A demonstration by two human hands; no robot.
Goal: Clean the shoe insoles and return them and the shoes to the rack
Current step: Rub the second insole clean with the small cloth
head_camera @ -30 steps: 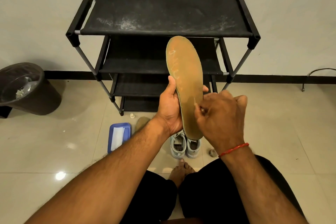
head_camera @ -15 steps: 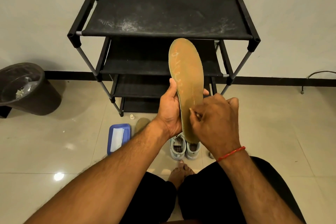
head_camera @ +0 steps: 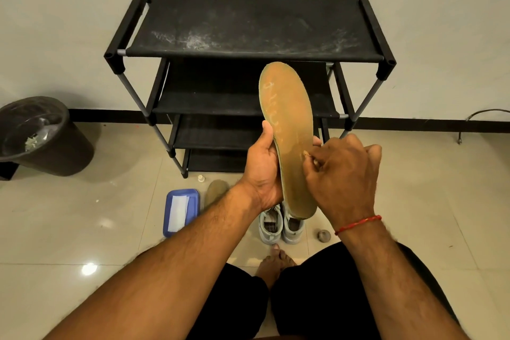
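My left hand held the insole up in front of the rack, above the shoes on the floor. My right hand was curled small, picking dirt off it. I think cleaning was not done, so next I needed to rub the rest.

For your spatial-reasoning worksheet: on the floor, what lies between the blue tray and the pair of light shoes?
In the head view, a second tan insole lies on the floor between the blue tray and the shoes, partly hidden by the left forearm.
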